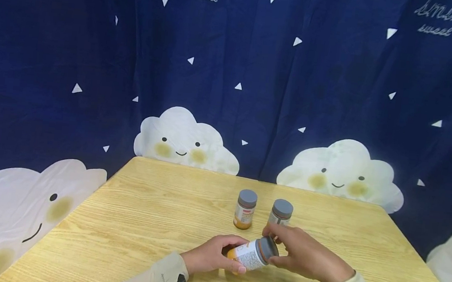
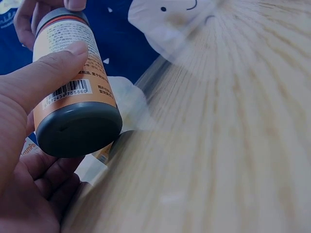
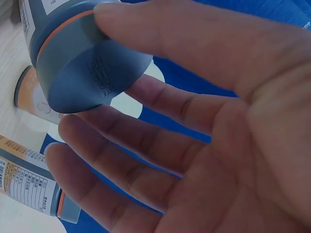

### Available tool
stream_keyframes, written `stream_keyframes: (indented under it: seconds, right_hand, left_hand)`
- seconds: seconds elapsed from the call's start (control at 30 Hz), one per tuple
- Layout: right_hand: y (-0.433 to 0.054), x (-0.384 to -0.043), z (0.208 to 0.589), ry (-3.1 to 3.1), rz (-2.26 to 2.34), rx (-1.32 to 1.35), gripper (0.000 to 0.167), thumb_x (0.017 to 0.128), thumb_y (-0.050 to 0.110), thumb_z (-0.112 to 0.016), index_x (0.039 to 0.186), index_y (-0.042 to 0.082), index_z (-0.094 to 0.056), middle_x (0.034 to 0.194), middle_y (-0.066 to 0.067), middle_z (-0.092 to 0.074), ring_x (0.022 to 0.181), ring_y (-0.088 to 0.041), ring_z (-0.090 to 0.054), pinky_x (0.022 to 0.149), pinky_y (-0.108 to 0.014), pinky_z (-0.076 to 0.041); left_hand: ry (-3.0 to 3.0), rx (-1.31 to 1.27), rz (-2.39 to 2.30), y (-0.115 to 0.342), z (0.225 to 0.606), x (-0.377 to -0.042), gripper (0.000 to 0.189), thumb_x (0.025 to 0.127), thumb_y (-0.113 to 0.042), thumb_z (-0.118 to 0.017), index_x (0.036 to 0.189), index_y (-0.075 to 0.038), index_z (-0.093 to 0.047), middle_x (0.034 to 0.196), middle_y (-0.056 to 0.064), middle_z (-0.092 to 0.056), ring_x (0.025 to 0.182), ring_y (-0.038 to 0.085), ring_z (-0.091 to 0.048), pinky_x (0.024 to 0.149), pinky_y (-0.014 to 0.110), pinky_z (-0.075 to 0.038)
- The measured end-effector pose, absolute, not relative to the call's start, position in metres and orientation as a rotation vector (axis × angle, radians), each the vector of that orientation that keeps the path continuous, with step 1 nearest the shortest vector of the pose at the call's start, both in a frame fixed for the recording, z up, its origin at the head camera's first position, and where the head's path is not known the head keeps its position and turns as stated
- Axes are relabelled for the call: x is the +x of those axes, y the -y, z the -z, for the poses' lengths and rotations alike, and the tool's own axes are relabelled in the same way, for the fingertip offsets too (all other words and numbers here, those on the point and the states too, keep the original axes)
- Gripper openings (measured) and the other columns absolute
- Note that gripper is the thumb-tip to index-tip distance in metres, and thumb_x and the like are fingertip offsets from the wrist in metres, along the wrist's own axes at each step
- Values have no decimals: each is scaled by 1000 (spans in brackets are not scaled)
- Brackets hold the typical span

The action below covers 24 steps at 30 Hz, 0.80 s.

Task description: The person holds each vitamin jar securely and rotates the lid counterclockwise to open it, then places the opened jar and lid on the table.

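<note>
A pill bottle (image 1: 248,255) with a white and orange label and a grey lid (image 3: 99,73) is tilted over the table, its lid end toward the right. My left hand (image 1: 214,255) grips its body, thumb across the label near the barcode in the left wrist view. The grey base (image 2: 80,128) faces that wrist. On the lid, my right hand (image 1: 309,255) has its thumb at one edge and its index finger at the far side. Its other fingers (image 3: 116,179) spread loosely beneath.
Two similar bottles stand upright behind the hands: one to the left (image 1: 245,211), the other (image 1: 282,210) partly hidden by the right hand. The wooden table (image 1: 153,207) ends at a dark blue curtain (image 1: 215,89) printed with clouds.
</note>
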State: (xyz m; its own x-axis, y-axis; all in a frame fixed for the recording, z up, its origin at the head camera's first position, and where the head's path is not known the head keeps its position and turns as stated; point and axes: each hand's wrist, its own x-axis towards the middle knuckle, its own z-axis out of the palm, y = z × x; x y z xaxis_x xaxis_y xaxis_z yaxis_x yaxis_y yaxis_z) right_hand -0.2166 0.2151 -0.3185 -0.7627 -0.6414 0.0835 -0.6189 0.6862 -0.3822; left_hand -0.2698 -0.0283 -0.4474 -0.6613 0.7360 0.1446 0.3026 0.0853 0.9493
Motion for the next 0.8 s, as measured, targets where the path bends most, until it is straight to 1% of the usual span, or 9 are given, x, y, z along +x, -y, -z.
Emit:
stream_keyframes:
  seconds: [0.07, 0.17, 0.3, 0.4, 0.5, 0.6, 0.7, 0.8]
  right_hand:
    - [-215, -216, 319, -2839, 607, -1061, 39, 78, 18, -80, 108, 19, -56, 105, 7, -63, 94, -16, -62, 76, -35, -52]
    - [-215, -215, 318, -2852, 607, -1031, 41, 79, 24, -80, 111, 20, -55, 108, 5, -63, 97, -19, -61, 78, -37, -51]
    - [-215, -214, 318, -2862, 622, -991, 41, 84, 43, -73, 112, 19, -54, 109, 3, -62, 98, -21, -61, 76, -40, -51]
    - [-215, -214, 318, -2871, 625, -985, 43, 86, 53, -66, 110, 19, -55, 107, 4, -62, 97, -21, -61, 75, -40, -51]
    - [-215, -213, 318, -2876, 629, -966, 42, 87, 54, -64, 108, 18, -55, 105, 5, -63, 97, -20, -61, 74, -40, -51]
    - [-214, -214, 319, -2875, 628, -934, 41, 87, 53, -65, 108, 19, -55, 103, 6, -63, 96, -17, -61, 74, -37, -51]
    - [-214, -214, 319, -2875, 627, -928, 39, 88, 52, -65, 107, 19, -55, 100, 7, -63, 93, -14, -61, 71, -32, -50]
    - [-215, -215, 319, -2868, 631, -963, 39, 88, 51, -64, 107, 18, -56, 99, 7, -63, 89, -13, -60, 67, -30, -48]
  left_hand:
    - [-2002, 1023, -1599, 28, 448, -270, 51, 85, -28, -75, 133, -24, -56, 117, -6, -61, 103, 10, -57, 89, 26, -46]
    - [-2005, 1017, -1594, 28, 449, -271, 51, 86, -29, -75, 133, -26, -56, 117, -6, -61, 103, 10, -57, 89, 26, -46]
    - [-1994, 1015, -1594, 28, 449, -272, 50, 86, -29, -74, 133, -26, -56, 117, -6, -61, 103, 10, -57, 88, 26, -47]
    - [-1986, 1019, -1599, 28, 449, -271, 50, 86, -28, -74, 133, -25, -56, 117, -6, -61, 103, 11, -57, 88, 26, -47]
    - [-1978, 1021, -1606, 29, 449, -271, 50, 86, -27, -74, 133, -25, -56, 118, -6, -61, 103, 11, -57, 88, 26, -47]
    - [-1968, 1026, -1613, 29, 449, -270, 50, 86, -26, -74, 133, -24, -56, 118, -5, -61, 103, 11, -57, 88, 27, -47]
    - [-1964, 1028, -1615, 28, 448, -270, 51, 86, -25, -74, 133, -23, -56, 118, -5, -61, 103, 11, -58, 88, 27, -47]
    - [-1966, 1030, -1614, 28, 448, -270, 51, 86, -25, -74, 134, -22, -56, 117, -5, -61, 102, 11, -58, 88, 27, -48]
